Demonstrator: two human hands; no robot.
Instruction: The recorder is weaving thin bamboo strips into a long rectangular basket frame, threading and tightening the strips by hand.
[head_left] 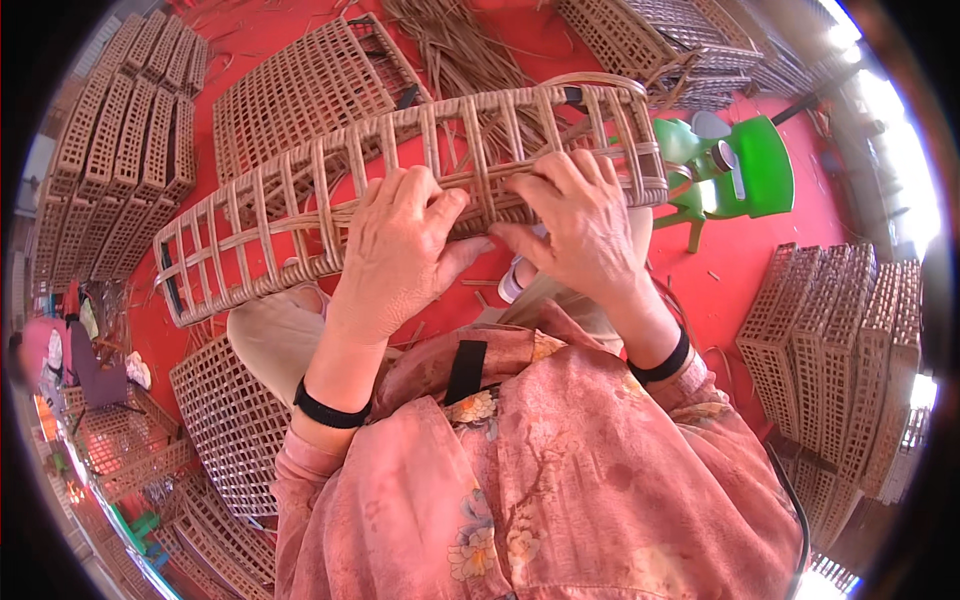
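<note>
A long, narrow frame of brown rattan (pixel 476 150) lies across my lap, slanting up toward the right. Thick rims bound it, with upright struts between them. My left hand (pixel 395 250) is closed over the middle of the near side, fingers curled into the weave and thumb pointing right. Just right of it, my right hand (pixel 585 225) grips the same side, its fingertips pressed on the strands. Both thumbs nearly meet at the near rim. Thin strands run lengthwise through the struts, and the fingers hide part of them.
Woven rattan panels stand stacked at left (pixel 120 150) and right (pixel 830 350). An open-weave basket (pixel 300 100) lies beyond the frame, beside a bundle of loose strips (pixel 460 50). A green plastic chair (pixel 760 170) with small items stands at right on the red floor (pixel 715 275).
</note>
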